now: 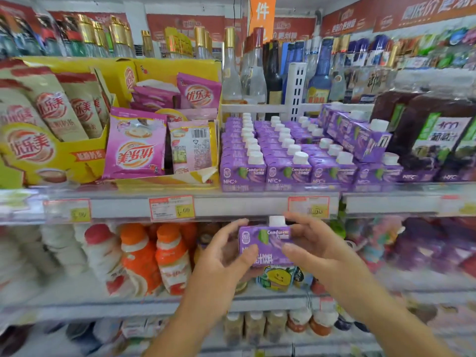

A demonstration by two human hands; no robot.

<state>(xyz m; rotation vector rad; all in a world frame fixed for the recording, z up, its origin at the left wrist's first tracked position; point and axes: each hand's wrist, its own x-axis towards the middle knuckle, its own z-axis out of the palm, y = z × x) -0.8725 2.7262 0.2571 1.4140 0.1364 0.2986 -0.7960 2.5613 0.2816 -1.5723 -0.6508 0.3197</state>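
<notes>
Nearest, both hands hold one purple carton (265,244) upright in front of the shelf edge (231,204): the left hand (226,256) curls round its left side, thumb on the front, and the right hand (314,243) grips its right side beside the white cap (277,220). Behind them stand orange bottles (154,253). Above, rows of matching cartons (273,150) fill the shelf, with pink sachets (136,145) to their left and glass bottles (252,73) farther back.

A purple juice carton (265,243) is held upright between the left hand (226,256) and right hand (313,244), below the shelf edge (231,204).
</notes>
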